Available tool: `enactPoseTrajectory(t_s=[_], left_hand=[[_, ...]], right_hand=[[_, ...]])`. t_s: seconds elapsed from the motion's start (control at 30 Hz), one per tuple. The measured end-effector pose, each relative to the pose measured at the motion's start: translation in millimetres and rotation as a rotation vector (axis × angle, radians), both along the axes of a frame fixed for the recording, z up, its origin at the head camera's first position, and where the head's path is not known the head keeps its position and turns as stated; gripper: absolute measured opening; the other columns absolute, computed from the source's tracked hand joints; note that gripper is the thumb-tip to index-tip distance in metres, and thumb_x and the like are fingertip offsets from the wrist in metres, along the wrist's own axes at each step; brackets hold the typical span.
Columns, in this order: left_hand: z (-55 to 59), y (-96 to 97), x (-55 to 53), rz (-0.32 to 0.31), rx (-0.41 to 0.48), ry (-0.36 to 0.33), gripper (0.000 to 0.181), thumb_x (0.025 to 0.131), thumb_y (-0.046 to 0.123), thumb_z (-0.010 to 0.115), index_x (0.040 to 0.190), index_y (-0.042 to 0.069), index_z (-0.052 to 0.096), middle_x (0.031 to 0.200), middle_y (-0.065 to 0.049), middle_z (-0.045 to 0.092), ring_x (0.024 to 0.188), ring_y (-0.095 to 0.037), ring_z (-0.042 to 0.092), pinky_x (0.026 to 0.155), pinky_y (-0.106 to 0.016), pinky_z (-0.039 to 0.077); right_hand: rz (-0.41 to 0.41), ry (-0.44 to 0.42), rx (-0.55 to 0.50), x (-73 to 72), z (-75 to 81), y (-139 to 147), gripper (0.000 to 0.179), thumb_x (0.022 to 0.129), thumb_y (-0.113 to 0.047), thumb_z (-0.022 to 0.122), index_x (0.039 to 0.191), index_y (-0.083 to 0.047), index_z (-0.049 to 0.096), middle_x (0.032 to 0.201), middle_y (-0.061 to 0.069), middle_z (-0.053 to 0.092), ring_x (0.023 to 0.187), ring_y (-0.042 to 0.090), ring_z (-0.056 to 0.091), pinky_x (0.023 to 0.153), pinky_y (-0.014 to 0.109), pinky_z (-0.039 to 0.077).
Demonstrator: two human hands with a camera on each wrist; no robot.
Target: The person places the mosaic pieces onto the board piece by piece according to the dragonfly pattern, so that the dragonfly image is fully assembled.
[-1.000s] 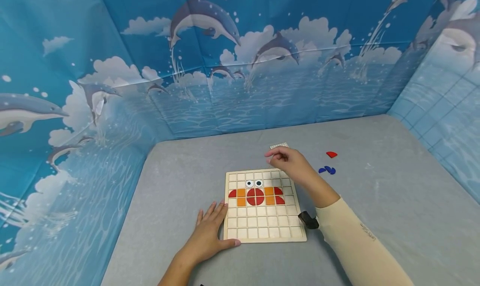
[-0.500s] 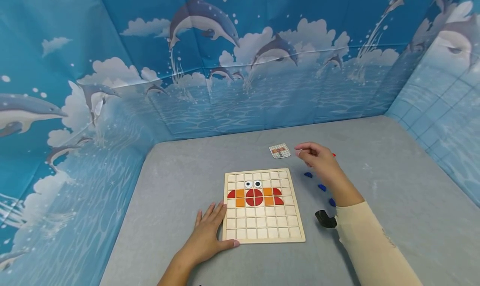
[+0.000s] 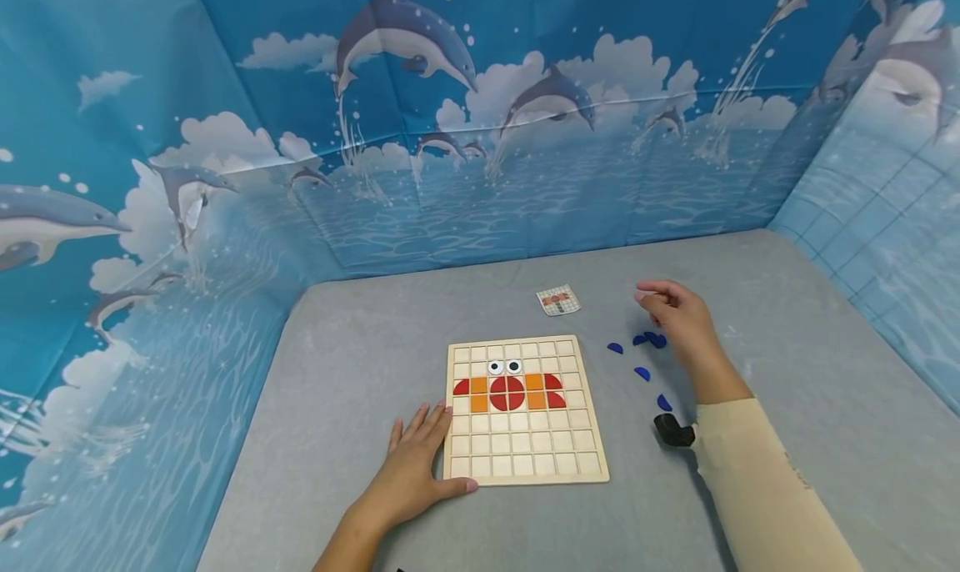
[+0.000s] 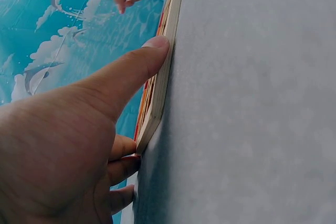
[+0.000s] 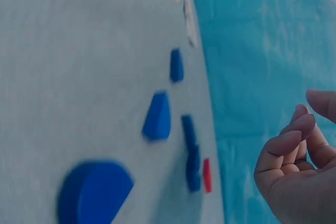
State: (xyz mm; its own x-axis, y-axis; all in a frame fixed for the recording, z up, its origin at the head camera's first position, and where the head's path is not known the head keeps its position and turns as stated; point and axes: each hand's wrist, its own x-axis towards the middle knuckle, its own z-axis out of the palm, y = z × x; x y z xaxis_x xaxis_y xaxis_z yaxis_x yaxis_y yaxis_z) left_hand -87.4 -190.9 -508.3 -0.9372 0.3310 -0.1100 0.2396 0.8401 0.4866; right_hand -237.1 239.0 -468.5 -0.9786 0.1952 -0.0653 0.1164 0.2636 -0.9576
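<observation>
My left hand rests at the near left corner of a wooden grid board. Its fingers touch the left side, and its thumb lies against the near edge. On the board sit two round eye pieces, orange squares, and red quarter-round pieces making a disc. Over the table to the right of the board hovers my right hand, fingers loosely bent and nothing seen between them. Below it lie several blue rounded pieces and a red piece, which the hand hides in the head view.
A small printed pattern card lies behind the board. The grey cloth-covered table ends at a blue dolphin-print curtain at the back and sides. A black strap piece sits at my right wrist.
My right hand has swung right from over the board's far edge, uncovering the pattern card and more blue pieces while covering the red one. My left hand has stayed on the board.
</observation>
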Motion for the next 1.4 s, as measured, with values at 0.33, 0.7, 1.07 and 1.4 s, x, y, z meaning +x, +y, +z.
enactPoseTrajectory(t_s=[0.33,0.7,1.07,1.4], left_hand=[[1.2,-0.6,0.3,-0.003,0.014,0.004,0.112,0.075,0.065,0.079,0.160,0.012,0.030,0.167,-0.007,0.028,0.157,-0.035,0.017,0.121,-0.069,0.005],[2.9,-0.2,-0.4,-0.004,0.013,-0.004,0.111,0.075,0.063,0.080,0.160,0.011,0.030,0.167,-0.009,0.029,0.157,-0.035,0.018,0.122,-0.069,0.004],[-0.3,-0.3,-0.6,-0.005,0.009,-0.001,0.112,0.075,0.066,0.078,0.160,0.012,0.030,0.167,-0.008,0.029,0.157,-0.035,0.017,0.122,-0.069,0.004],[1.9,-1.3,-0.4,-0.006,0.021,0.003,0.111,0.075,0.064,0.079,0.159,0.009,0.032,0.166,-0.010,0.031,0.157,-0.037,0.019,0.121,-0.069,0.005]], right_hand=[[-0.051,-0.169,0.103,-7.3,-8.7,29,0.050,0.101,-0.038,0.058,0.144,-0.012,0.054,0.111,-0.003,0.055,0.102,0.019,0.052,0.084,0.029,0.047],[-0.006,-0.288,0.077,-22.5,-21.0,49,0.051,0.100,-0.019,0.059,0.147,-0.004,0.049,0.142,0.019,0.050,0.090,0.004,0.061,0.076,0.018,0.058],[-0.007,-0.362,0.187,-31.1,-25.3,47,0.047,0.096,-0.019,0.065,0.140,-0.005,0.055,0.142,0.023,0.048,0.085,0.010,0.060,0.066,0.018,0.054],[-0.024,-0.386,0.298,-38.7,-30.8,45,0.040,0.096,-0.019,0.066,0.132,-0.003,0.055,0.134,0.025,0.052,0.076,0.009,0.062,0.059,0.019,0.051]])
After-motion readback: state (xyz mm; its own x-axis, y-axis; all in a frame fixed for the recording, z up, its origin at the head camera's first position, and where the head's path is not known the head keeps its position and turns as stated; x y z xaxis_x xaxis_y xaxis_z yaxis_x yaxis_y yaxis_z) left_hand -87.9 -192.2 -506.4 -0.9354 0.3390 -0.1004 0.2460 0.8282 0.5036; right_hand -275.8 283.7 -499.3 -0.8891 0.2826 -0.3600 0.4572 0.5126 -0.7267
